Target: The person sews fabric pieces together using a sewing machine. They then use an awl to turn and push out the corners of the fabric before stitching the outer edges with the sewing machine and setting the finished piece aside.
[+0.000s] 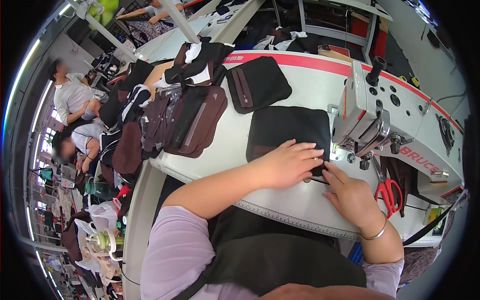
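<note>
A black fabric piece (290,125) with a dark brown strip along its lower part lies flat on the sewing machine bed. My left hand (292,162) rests palm down on its lower right part, fingers stretched toward the right edge. At the lower right corner of the piece, my right hand (350,197) has its fingers extended, the tips touching the cloth edge. The white sewing machine (370,110) stands directly to the right, its needle area beside the fabric. Part of the fabric's lower edge is hidden under my hands.
Behind lies a second black piece with a brown zipper strip (257,84). Stacked brown and black pieces (192,122) pile up on the left. Red-handled scissors (388,192) lie right of my right hand. A ruler strip (295,220) edges the table. Other people sit further left.
</note>
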`<state>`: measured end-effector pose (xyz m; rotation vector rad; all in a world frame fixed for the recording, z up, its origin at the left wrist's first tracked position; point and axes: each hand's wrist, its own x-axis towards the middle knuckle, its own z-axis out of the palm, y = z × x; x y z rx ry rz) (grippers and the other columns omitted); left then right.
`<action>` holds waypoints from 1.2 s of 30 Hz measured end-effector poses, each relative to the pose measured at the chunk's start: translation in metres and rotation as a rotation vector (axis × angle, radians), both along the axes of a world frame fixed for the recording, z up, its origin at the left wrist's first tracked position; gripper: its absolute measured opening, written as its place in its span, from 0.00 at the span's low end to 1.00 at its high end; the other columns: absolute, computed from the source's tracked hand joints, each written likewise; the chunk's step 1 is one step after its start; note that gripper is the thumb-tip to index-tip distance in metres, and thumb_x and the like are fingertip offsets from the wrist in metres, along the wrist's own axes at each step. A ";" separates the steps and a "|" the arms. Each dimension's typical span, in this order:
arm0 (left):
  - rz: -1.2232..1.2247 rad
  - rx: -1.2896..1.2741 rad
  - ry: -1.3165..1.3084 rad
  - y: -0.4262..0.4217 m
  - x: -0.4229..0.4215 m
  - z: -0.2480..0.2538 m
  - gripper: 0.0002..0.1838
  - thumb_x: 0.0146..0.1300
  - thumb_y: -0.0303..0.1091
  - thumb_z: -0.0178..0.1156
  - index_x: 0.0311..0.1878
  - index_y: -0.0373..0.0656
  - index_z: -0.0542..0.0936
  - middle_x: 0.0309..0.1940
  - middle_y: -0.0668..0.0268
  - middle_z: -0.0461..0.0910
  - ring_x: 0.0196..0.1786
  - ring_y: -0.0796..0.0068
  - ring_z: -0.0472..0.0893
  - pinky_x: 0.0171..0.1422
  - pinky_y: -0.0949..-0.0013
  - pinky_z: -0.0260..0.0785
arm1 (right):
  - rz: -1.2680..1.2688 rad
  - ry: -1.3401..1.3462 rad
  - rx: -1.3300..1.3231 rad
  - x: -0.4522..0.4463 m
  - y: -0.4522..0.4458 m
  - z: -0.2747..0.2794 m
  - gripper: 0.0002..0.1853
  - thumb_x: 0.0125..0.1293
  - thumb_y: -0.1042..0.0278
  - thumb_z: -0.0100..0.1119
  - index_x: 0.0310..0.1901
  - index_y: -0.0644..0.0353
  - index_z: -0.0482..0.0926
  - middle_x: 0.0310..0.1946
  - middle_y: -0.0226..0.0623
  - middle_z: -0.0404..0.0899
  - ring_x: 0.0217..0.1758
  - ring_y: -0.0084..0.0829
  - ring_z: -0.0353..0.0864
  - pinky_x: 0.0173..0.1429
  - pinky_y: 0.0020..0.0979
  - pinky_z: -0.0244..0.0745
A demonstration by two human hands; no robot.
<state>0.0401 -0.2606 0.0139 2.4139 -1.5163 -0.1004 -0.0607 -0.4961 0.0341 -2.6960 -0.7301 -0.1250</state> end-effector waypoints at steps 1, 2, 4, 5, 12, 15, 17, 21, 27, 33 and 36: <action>0.000 -0.003 0.003 -0.004 0.012 0.000 0.22 0.71 0.39 0.60 0.66 0.46 0.78 0.73 0.62 0.70 0.78 0.60 0.65 0.77 0.44 0.62 | -0.015 0.009 -0.019 0.001 -0.001 0.001 0.29 0.54 0.67 0.74 0.59 0.61 0.79 0.64 0.39 0.78 0.40 0.38 0.87 0.44 0.36 0.83; -0.044 -0.010 0.045 -0.007 0.026 0.000 0.20 0.69 0.35 0.60 0.63 0.46 0.80 0.71 0.61 0.73 0.76 0.59 0.68 0.76 0.48 0.64 | -0.016 0.012 -0.022 0.001 -0.001 0.001 0.29 0.54 0.67 0.74 0.59 0.61 0.79 0.64 0.39 0.78 0.40 0.38 0.87 0.44 0.36 0.83; -0.138 -0.061 0.024 -0.015 0.045 0.002 0.19 0.62 0.25 0.61 0.57 0.45 0.85 0.64 0.61 0.80 0.69 0.58 0.75 0.73 0.58 0.69 | -0.041 0.024 -0.011 0.004 -0.003 0.002 0.29 0.54 0.67 0.74 0.59 0.61 0.79 0.64 0.39 0.78 0.41 0.39 0.87 0.44 0.36 0.83; -0.141 -0.065 0.024 -0.018 0.048 0.001 0.19 0.62 0.25 0.61 0.57 0.45 0.85 0.64 0.61 0.80 0.69 0.58 0.75 0.73 0.58 0.69 | -0.045 0.023 -0.015 0.005 -0.004 0.002 0.29 0.54 0.67 0.74 0.59 0.61 0.79 0.64 0.39 0.78 0.41 0.39 0.87 0.44 0.36 0.83; -0.179 -0.222 -0.056 -0.009 0.033 -0.004 0.18 0.64 0.26 0.58 0.56 0.44 0.85 0.61 0.61 0.81 0.68 0.60 0.76 0.70 0.57 0.69 | -0.063 -0.009 0.025 0.005 -0.004 0.007 0.31 0.52 0.66 0.75 0.59 0.63 0.79 0.65 0.39 0.78 0.40 0.40 0.87 0.42 0.36 0.83; -0.245 -0.106 -0.022 -0.005 0.033 0.000 0.18 0.66 0.30 0.57 0.59 0.45 0.84 0.66 0.62 0.78 0.71 0.59 0.73 0.74 0.56 0.66 | -0.049 0.029 -0.012 0.004 -0.003 0.006 0.33 0.50 0.66 0.76 0.61 0.63 0.78 0.67 0.39 0.77 0.39 0.39 0.87 0.40 0.35 0.82; -0.260 -0.106 -0.023 -0.005 0.031 0.000 0.18 0.67 0.30 0.57 0.58 0.46 0.84 0.66 0.61 0.78 0.71 0.60 0.73 0.74 0.56 0.66 | -0.055 0.064 -0.065 0.002 -0.001 0.006 0.34 0.50 0.66 0.76 0.61 0.63 0.77 0.68 0.40 0.75 0.37 0.38 0.86 0.39 0.35 0.82; -0.264 -0.132 0.021 -0.003 0.034 0.002 0.18 0.66 0.28 0.58 0.58 0.46 0.84 0.65 0.62 0.79 0.72 0.60 0.73 0.74 0.55 0.66 | -0.053 0.089 -0.095 0.002 0.000 0.009 0.36 0.50 0.65 0.76 0.63 0.62 0.76 0.70 0.41 0.73 0.35 0.37 0.86 0.38 0.35 0.81; -0.249 -0.151 0.050 -0.003 0.032 0.001 0.18 0.66 0.28 0.58 0.58 0.46 0.84 0.65 0.61 0.79 0.72 0.60 0.72 0.74 0.55 0.66 | -0.047 0.100 -0.100 0.001 -0.001 0.008 0.37 0.50 0.64 0.76 0.64 0.62 0.75 0.71 0.41 0.72 0.35 0.39 0.86 0.37 0.35 0.81; -0.260 -0.136 0.057 -0.003 0.033 0.002 0.19 0.66 0.26 0.57 0.59 0.46 0.84 0.66 0.61 0.78 0.73 0.59 0.71 0.74 0.55 0.65 | -0.056 0.135 -0.127 0.000 0.001 0.012 0.39 0.50 0.64 0.76 0.66 0.62 0.74 0.72 0.41 0.71 0.34 0.41 0.86 0.37 0.36 0.81; -0.254 -0.121 0.068 -0.003 0.033 0.004 0.20 0.66 0.26 0.57 0.60 0.46 0.83 0.66 0.61 0.78 0.74 0.59 0.71 0.75 0.55 0.65 | -0.054 0.144 -0.142 0.000 0.001 0.014 0.39 0.51 0.64 0.76 0.66 0.62 0.74 0.72 0.41 0.71 0.34 0.41 0.86 0.37 0.36 0.81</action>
